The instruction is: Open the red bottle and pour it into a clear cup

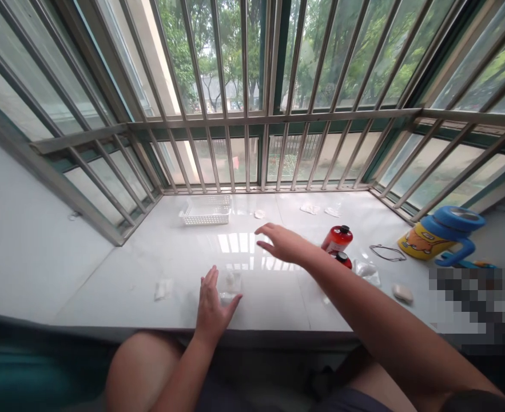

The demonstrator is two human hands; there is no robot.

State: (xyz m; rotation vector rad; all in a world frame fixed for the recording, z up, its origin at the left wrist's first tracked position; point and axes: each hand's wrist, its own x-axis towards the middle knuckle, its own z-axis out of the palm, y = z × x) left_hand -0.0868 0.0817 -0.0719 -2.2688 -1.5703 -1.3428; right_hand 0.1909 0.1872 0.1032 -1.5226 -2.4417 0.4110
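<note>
The left hand (213, 306) is spread wide, fingers pointing away from the person, and holds nothing. It rests at or just above the near part of the white stone desk (278, 303). Just right of its fingers lies a small clear packet (230, 284), with the thumb reaching its lower corner; whether they touch is hard to tell. The packet looks roughly square, so it shows no clear long axis.

The right hand (284, 243) is also open and empty, palm down, with its fingers loosely curved and pointing left across the desk. Its forearm (364, 292) runs diagonally from the lower right and passes in front of a lower red bottle (344, 263), hiding most of it. An upper red bottle (337, 238) stands just beyond, close to the wrist, its black cap pointing up with a slight lean.

Further right are a loop of thin wire (387, 253), a clear bag (367, 272) and a pale pebble-shaped bar of soap (403, 293). A yellow cartoon mug (424, 240) with a blue handle and lid lies tilted near the right end. At the back stands a white plastic basket (206, 210), with a few small white packets (310, 209) along the far edge. Another small packet (163, 289) lies left of the left hand. Metal window bars (243, 86) rise behind the desk, and a pixelated patch covers the lower right corner.
</note>
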